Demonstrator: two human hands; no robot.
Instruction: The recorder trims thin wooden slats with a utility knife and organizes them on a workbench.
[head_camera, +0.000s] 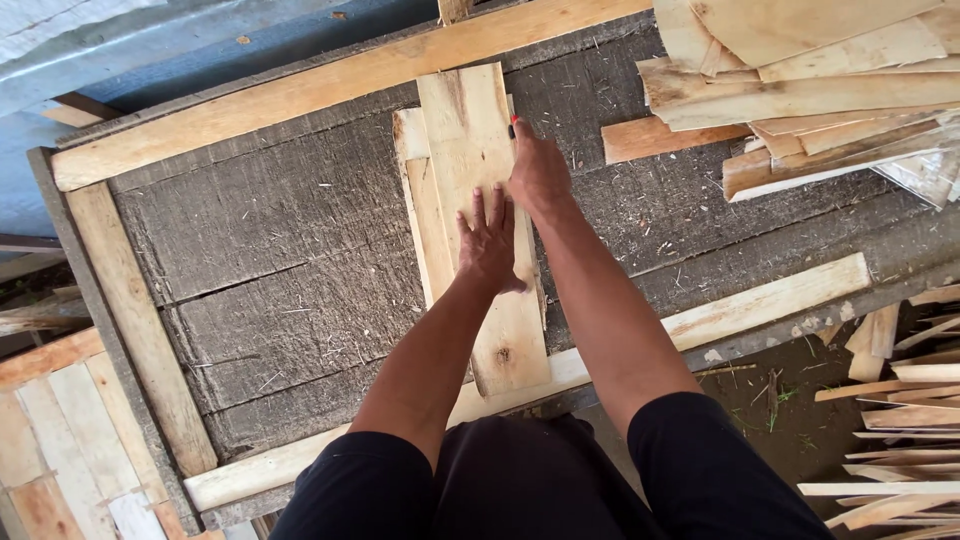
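Viewed from above, looking down past black sleeves and two bare forearms. Nearest, along the near rim of the dark weathered workbench (290, 300), a pale wooden rail (760, 295) nailed edgewise. Just beyond, left hand (488, 243) pressed flat, fingers spread and released, palm down on the top plank (485, 200), a light board lying lengthwise away from the body, its near end overlapping the rail. Beneath it, a second plank (420, 210), offset to the left and partly covered. Farther along, right hand (537, 170) set against the top plank's right edge, fingers curled around a small red-tipped marker (513, 126), most of it hidden in the grip. Past both hands, a long pale batten (330, 85) framing the far edge. At the far right, a loose heap of offcuts (820, 80), cut off by the frame. Likely risk: with only one palm holding, top plank could slide over the lower one and skew any line; splinters from rough edges also possible. Unclear whether any mark existed under the hands.
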